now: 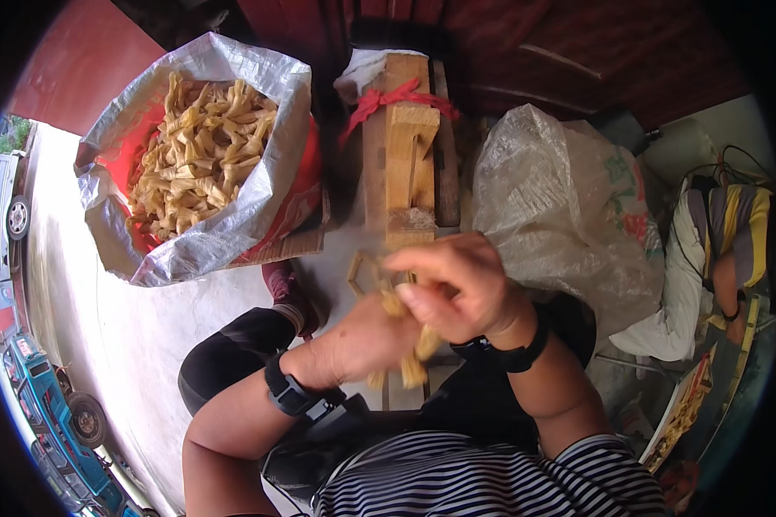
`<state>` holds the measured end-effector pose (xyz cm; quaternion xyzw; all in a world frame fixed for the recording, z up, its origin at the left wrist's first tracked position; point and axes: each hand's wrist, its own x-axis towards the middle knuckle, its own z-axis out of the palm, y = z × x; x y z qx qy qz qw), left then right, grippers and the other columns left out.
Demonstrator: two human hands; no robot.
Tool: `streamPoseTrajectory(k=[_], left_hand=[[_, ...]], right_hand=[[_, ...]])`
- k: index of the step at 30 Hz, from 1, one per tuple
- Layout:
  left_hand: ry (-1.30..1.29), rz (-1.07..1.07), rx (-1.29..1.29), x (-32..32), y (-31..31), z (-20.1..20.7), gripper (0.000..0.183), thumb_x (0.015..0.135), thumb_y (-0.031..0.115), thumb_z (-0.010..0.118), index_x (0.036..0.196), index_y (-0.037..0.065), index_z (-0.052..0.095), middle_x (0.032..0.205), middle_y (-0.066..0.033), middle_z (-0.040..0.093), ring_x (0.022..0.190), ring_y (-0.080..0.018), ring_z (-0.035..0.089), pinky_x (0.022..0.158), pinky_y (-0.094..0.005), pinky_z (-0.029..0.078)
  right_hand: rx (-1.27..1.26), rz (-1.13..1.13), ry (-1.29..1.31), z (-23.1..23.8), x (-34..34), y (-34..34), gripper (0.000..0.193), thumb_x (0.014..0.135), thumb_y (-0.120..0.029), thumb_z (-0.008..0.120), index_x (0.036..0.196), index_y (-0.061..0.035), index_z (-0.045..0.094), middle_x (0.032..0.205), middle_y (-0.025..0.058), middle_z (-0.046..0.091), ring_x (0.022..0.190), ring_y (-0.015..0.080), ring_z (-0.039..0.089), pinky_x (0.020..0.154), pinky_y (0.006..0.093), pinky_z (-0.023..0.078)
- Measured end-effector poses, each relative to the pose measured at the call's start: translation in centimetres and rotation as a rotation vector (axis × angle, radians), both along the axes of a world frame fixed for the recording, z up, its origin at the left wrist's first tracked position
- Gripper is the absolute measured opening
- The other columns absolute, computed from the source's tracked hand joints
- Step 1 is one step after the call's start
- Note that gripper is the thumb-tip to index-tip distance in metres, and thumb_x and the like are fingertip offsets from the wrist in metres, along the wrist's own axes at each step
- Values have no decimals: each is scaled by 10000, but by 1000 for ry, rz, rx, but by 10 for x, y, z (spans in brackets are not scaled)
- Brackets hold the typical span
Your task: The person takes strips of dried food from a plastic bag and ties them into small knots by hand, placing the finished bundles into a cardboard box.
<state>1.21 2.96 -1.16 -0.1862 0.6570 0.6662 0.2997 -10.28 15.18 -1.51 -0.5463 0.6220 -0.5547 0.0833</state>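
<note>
Tan strips are held in front of the person's striped shirt, nearer to it than the block on the narrow wooden bench; they are clasped by the left hand, whose grip is closed around them, with blunt ends hanging below the fist and a bent loop showing above it. The right hand is held close over the left, its thumb and forefinger curled toward each other beside the strips; as the fingertips are blurred, it cannot be told whether its grip is pinched on a strip or parted.

The far part of the bench is wrapped with a red cloth, tied across both the block and the boards; past the left edge of the bench, a silvery sack heaped with tan pieces is set on cardboard, with a slim gap between; past the right edge, the space is taken up by a translucent plastic bag, placed near the right forearm. Wider open room is offered by the pale floor, seen below the sack and left of the bent knee.
</note>
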Motion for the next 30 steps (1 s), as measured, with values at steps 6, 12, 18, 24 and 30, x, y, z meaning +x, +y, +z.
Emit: streamPoseTrajectory(k=[6,12,18,24,30], left_hand=[[437,-16,420,6,-26,40,245,818,148,731,999,-8,676,896,-88,688,765,-185,648,692,-287,502],[1114,-192,-958,2,-33,10,288,590,139,692,876,108,675,780,-32,568,646,-224,569,534,-333,464],[1095,56,-997,9,-30,10,301,647,100,743,945,118,707,986,-90,639,765,-225,646,615,-303,523],[679,22,-695,9,-40,0,317,702,-20,679,1001,85,695,1127,-103,647,1075,-287,616,826,-333,532],[717,-100,-919,11,-32,-6,140,731,82,637,854,16,645,1125,-107,628,756,-304,661,611,-366,536]], right_hand=[[128,-171,-262,0,5,1,151,885,-121,610,803,5,619,612,99,574,547,178,599,511,287,453],[421,344,-1592,-21,17,14,222,911,-209,595,957,7,611,728,15,565,540,79,508,454,203,377],[154,60,-1488,-22,31,-1,197,909,-176,607,991,2,619,761,21,588,585,76,537,502,186,404],[267,-143,-748,-13,30,3,194,935,-168,596,983,13,646,777,15,663,718,65,601,647,214,482],[510,-122,-116,-23,37,-3,267,923,-271,544,814,-34,602,696,170,600,661,366,597,568,416,461]])
